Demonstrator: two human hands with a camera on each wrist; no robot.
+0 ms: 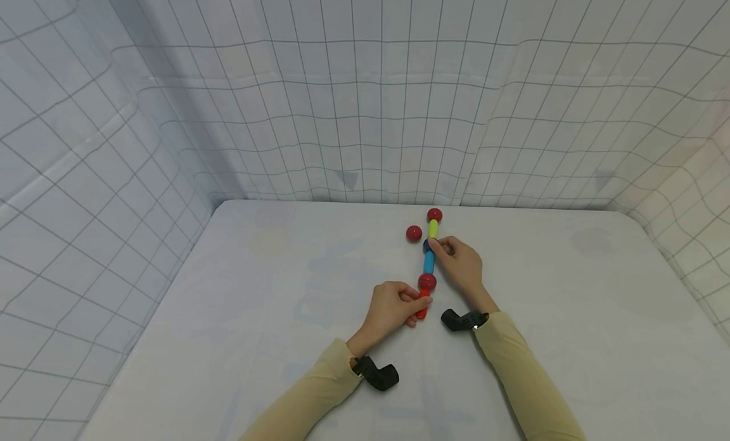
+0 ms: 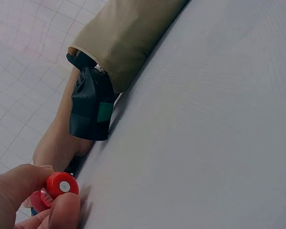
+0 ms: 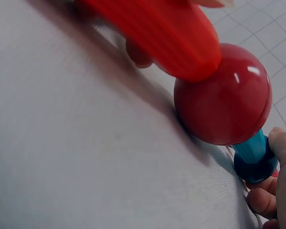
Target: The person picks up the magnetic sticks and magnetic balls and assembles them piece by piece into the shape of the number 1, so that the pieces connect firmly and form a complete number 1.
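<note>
A chain of toy rods and balls lies on the white table, running away from me. My left hand (image 1: 390, 309) pinches the red rod (image 1: 424, 293) at its near end, between thumb and fingers; the left wrist view shows that rod's round end (image 2: 62, 183) with a pale disc. Beyond it come a dark red ball (image 1: 427, 282), a blue rod (image 1: 429, 262) and a dark blue ball (image 3: 255, 164). The right hand (image 1: 464, 265) grips the chain at that dark blue ball. A yellow-green rod (image 1: 433, 229) leads on to another red ball (image 1: 435, 215) at the far end.
One loose red ball (image 1: 414, 234) sits just left of the chain. White sheets with a grid pattern (image 1: 365, 111) hang behind and beside the table (image 1: 274, 263). Each wrist wears a black camera (image 1: 381, 375).
</note>
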